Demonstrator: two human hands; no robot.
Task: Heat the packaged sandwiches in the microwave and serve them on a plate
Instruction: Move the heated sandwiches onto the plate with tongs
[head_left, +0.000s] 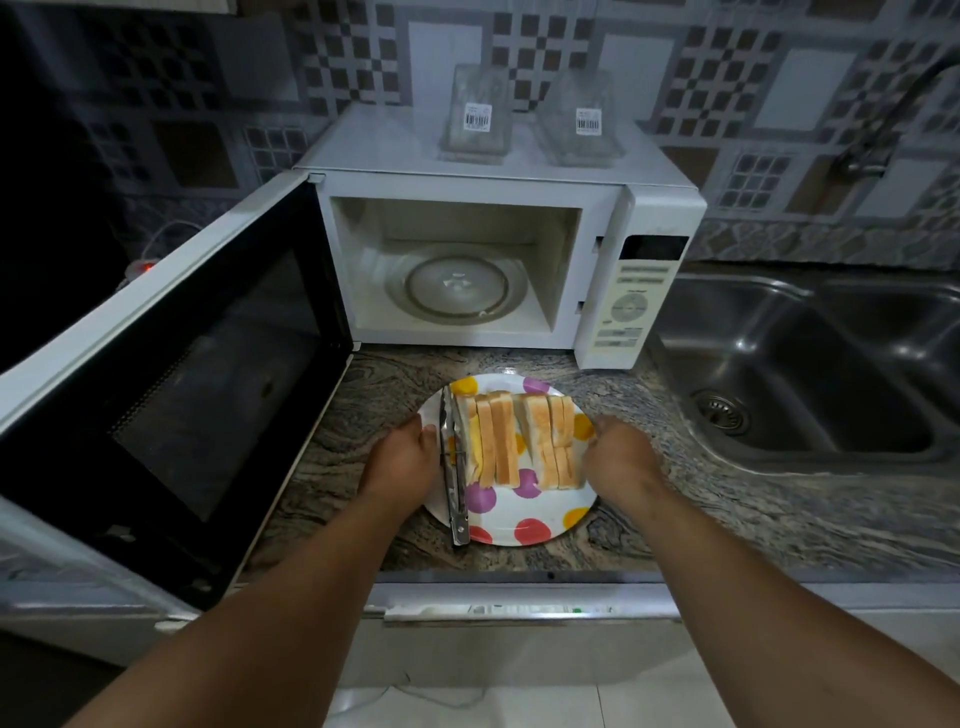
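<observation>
Head view looks down on a polka-dot plate (519, 519) sitting on the granite surface (701, 499) just in front of the white microwave (467, 182). Two groups of sandwiches (519, 441) stand on edge across the far half of the plate, side by side, crusts upward. Metal tongs (451, 467) lie along the plate's left side, touching the leftmost sandwich, their handle end jutting past the near rim. The left hand (402, 457) rests at the plate's left rim just beside the tongs, fingers curled down over the edge; whether its grip actually clamps the rim cannot be told. The right hand (615, 447) is at the plate's right rim, against the rightmost sandwich, fingers bent, and its grip cannot be made out either. Behind the plate the microwave door (171, 389) hangs wide open to the left, showing the bare glass turntable (457, 286) inside. Two clear plastic sandwich packages (475, 119) with barcode labels sit on top of the microwave. Right of the microwave lies a steel sink (810, 374).
</observation>
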